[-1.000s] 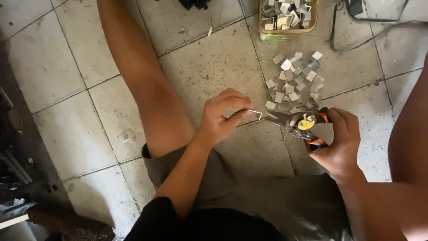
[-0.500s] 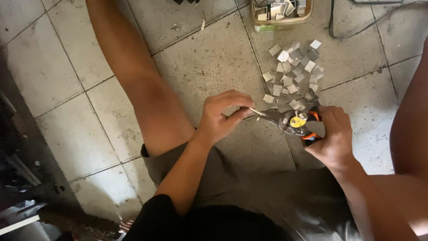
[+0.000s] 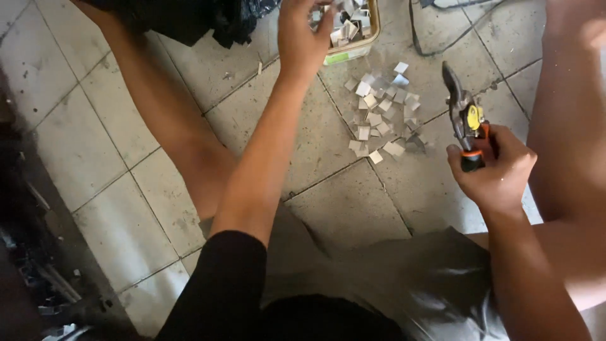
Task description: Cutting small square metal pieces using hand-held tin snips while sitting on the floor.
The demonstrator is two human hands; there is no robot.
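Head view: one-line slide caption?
Left hand reaches into box of metal pieces; right hand holds snips beside cut squares on tiled floor.

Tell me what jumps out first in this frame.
The right hand at the right grips metal snips with orange-and-yellow handles, blades pointing up and away. Just left of them, a scatter of small silvery square pieces lies on the tiled floor. At the top, the left hand reaches to a shallow box holding more of those pieces, its fingers at the contents.
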